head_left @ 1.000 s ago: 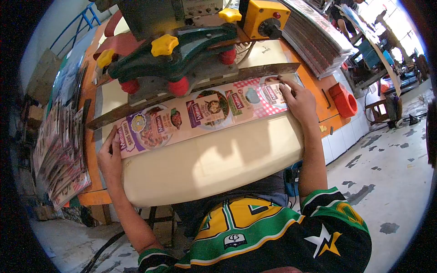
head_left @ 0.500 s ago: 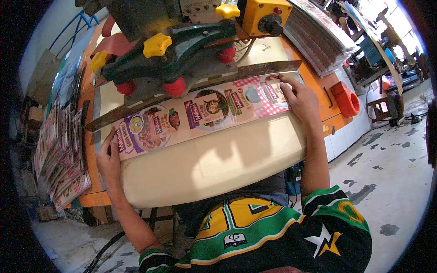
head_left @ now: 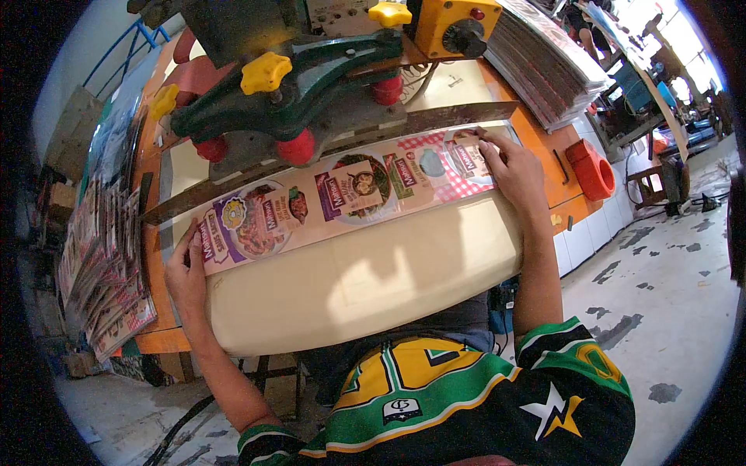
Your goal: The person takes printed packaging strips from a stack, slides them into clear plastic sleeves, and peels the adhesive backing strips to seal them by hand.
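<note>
Orange at its rim, the surface [head_left: 165, 340] fills the middle of our view, with a scuffed floor [head_left: 649, 295] beyond it at 3 o'clock. A dark green machine frame [head_left: 311, 101] with red and yellow knobs overhangs it at 11 o'clock, and a yellow control box [head_left: 432, 35] sits between 12 and 1.

Just above centre lies our printed strip [head_left: 350, 194], flat on a cream sheet [head_left: 365, 279] that spreads towards 6 o'clock, and just below a metal bar [head_left: 458, 120]. Our left hand [head_left: 185, 268], at 9 o'clock, has its fingers at one end of the strip; our right hand [head_left: 514, 172], at 2 o'clock, rests at the other. Both grips touch the ends, but we cannot tell whether they are clamped or only laid against them, as the undersides are hidden.

We judge that uneven pressure from the two hands could skew the strip against the bar, and pushing its ends inward could make it bow. Fingertips so near the metal might also get pinched if the machine moved.

As for containers, we can be sure of none: the red hollow piece [head_left: 590, 171] between 2 and 3 o'clock might be a holder, but its contents are unreadable. Printed sheets [head_left: 105, 268] lean together at 9 o'clock; a tall stack [head_left: 544, 66] rises between 1 and 2.
</note>
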A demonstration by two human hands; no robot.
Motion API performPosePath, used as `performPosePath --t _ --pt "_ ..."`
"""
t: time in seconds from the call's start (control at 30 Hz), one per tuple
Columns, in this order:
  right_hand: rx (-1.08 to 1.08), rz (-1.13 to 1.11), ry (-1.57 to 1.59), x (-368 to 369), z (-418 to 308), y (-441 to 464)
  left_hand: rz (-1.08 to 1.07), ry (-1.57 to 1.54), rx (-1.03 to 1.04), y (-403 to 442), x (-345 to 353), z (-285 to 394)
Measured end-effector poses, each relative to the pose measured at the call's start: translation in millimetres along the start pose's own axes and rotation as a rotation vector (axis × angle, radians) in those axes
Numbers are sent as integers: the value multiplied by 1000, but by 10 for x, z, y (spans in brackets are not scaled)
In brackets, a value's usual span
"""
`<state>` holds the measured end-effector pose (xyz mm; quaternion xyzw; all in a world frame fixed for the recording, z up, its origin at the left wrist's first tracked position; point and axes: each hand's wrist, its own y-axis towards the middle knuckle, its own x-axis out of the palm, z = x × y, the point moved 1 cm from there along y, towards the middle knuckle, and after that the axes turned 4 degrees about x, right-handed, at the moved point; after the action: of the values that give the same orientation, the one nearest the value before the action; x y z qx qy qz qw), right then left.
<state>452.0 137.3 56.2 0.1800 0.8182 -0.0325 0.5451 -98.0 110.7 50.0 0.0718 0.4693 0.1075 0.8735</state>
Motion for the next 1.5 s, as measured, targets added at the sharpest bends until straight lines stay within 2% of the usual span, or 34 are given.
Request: performPosePath --t 1.5 --pt "2 57 41 21 31 -37 26 -11 24 -9 36 -85"
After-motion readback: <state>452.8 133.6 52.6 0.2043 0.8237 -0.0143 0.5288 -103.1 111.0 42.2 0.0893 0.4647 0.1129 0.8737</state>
